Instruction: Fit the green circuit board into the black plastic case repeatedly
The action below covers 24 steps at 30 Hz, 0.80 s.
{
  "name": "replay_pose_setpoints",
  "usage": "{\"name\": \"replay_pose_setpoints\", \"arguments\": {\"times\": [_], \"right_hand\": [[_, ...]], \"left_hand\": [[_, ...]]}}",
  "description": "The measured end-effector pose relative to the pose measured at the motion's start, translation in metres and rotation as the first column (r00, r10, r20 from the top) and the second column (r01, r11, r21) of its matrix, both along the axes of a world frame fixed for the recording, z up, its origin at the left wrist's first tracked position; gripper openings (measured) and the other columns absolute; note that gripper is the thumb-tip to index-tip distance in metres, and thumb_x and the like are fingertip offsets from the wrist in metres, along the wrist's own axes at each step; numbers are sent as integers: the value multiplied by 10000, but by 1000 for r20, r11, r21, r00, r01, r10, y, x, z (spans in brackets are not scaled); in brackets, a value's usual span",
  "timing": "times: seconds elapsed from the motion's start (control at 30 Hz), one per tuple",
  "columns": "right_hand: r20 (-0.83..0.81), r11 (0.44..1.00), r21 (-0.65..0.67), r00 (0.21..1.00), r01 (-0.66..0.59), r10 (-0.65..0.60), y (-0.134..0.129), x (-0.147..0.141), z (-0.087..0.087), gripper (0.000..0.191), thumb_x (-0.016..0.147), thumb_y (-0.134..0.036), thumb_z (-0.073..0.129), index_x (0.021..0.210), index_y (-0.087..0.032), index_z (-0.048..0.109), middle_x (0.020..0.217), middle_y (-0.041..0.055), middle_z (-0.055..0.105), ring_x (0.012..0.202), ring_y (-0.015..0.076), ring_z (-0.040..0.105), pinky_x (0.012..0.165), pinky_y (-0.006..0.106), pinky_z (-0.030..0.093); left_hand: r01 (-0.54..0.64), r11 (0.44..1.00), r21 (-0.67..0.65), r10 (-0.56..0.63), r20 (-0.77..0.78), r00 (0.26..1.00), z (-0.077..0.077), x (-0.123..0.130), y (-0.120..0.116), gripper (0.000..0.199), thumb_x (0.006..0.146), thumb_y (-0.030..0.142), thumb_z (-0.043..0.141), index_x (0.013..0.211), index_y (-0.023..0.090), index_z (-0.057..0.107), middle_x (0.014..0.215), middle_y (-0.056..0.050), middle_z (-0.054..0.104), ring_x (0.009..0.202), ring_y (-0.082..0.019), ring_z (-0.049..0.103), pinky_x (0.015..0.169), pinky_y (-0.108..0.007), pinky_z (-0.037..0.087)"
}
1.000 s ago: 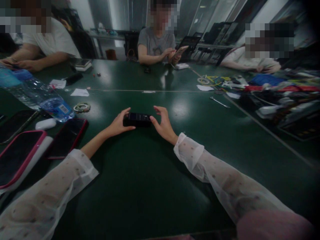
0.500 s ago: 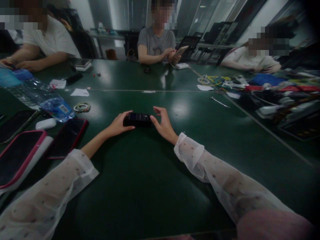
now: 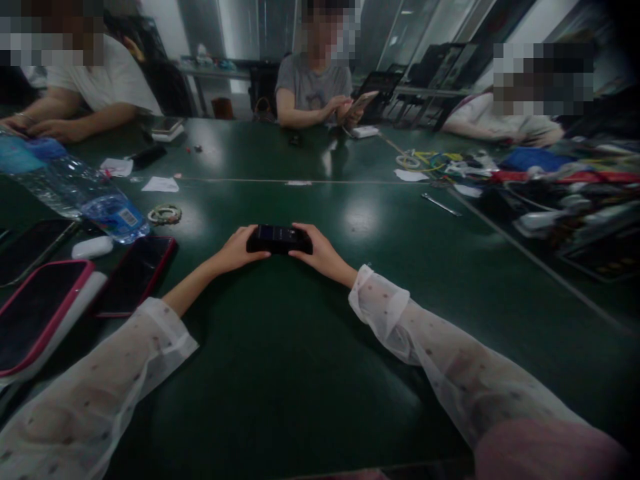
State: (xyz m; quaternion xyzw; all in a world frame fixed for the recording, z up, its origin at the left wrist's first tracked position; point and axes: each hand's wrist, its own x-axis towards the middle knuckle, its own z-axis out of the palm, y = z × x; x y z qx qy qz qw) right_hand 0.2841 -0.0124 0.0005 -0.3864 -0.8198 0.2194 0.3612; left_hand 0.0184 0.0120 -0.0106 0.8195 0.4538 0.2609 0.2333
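Note:
A small black box-shaped device with a dark, faintly lit screen (image 3: 279,239) is at the middle of the green table (image 3: 280,373). My left hand (image 3: 236,248) grips its left end, thumb along the near side and fingers behind. Around its right end my right hand (image 3: 320,251) is closed in the same way, thumb in front and fingers at the far edge. The screen faces up toward me. Most of my fingers are hidden behind the device, and I cannot tell whether it touches the tabletop.
To my left lie a red-edged phone (image 3: 135,277), a pink-cased phone (image 3: 43,310), a white case (image 3: 93,247) and a water bottle (image 3: 117,217). A wrench (image 3: 440,205) and tangled cables (image 3: 425,160) are on the right. Several people sit across the table.
My right hand has closed from a raised, spread-finger pose onto the right end of the device. The left hand and the device have stayed in place.

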Motion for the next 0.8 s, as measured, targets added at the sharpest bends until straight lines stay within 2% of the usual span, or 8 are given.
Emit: {"name": "replay_pose_setpoints", "arguments": {"times": [0.37, 0.8], "right_hand": [[12, 999, -37, 1000, 20, -19, -3, -1, 4, 552, 790, -200, 694, 1281, -224, 443, 1244, 98, 572, 1170, 259, 569, 1005, 494, 467], [-27, 999, -11, 999, 31, -31, -4, -1, 6, 531, 785, -232, 698, 1253, -221, 447, 1210, 101, 575, 1126, 267, 586, 975, 497, 482]], "left_hand": [[5, 1000, -20, -5, 0, 1000, 3, 0, -2, 726, 743, 502, 716, 1339, 194, 439, 1267, -134, 526, 1183, -312, 485, 969, -497, 426], [0, 1000, 4, 0, 17, 1000, 2, 1, -3, 715, 730, 484, 730, 1318, 201, 438, 1248, -131, 528, 1181, -328, 502, 980, -505, 427]]}}
